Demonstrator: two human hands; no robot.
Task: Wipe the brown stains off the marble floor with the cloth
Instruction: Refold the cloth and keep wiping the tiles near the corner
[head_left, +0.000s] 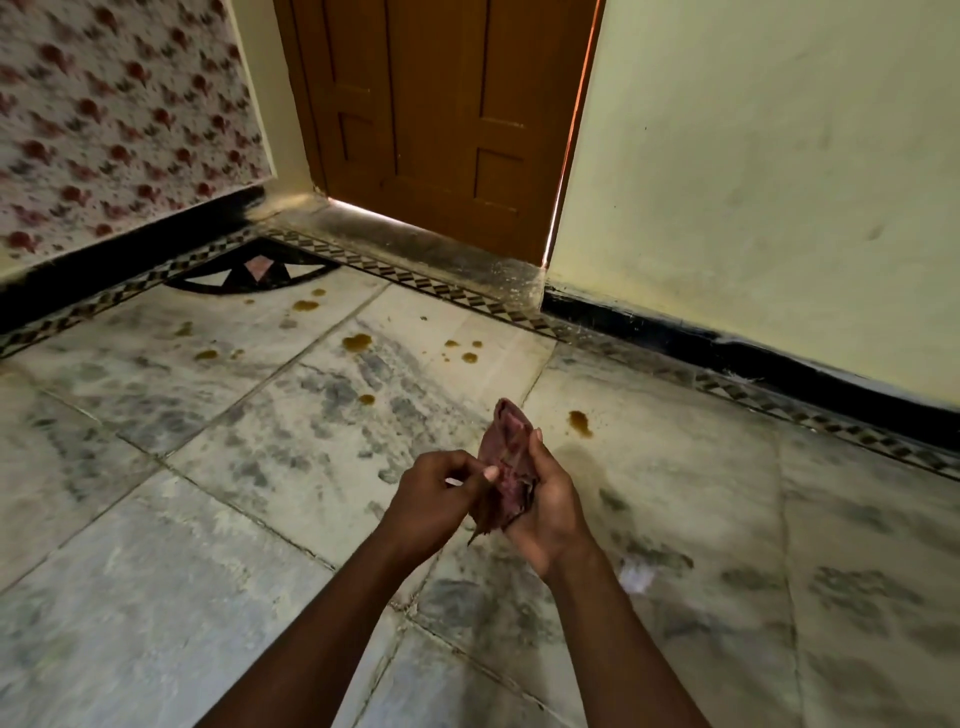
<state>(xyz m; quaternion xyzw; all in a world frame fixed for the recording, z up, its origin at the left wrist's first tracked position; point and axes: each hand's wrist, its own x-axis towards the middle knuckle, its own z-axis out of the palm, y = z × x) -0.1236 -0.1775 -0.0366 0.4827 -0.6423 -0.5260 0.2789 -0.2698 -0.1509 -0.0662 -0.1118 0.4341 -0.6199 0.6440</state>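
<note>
Head view. Cloth (506, 462): a small dark reddish rag, bunched, held up above the marble floor (260, 545) between the two hands, its upper end rising past the fingertips and a lower corner hanging below the palms.

Right hand (545, 499): cupped round the right side of the cloth, fingers (535, 441) curled along its edge, gripping it.

Left hand (436, 488): fingers narrowly curled, thumb and forefinger pinching the left edge of the cloth at mid-height.

Brown stains (357, 341): scattered drops and blotches on the marble floor beyond the hands, well apart from the cloth; the nearest, a larger one (579, 422), lies just right of the cloth's top end; others lie nearer the patterned border.

Surroundings: wooden door (441, 130) in the corner, shut; pale yellow wall (779, 182) to the right; floral-patterned wall (119, 114) to the left; black skirting (727, 345) along the wall bases.
</note>
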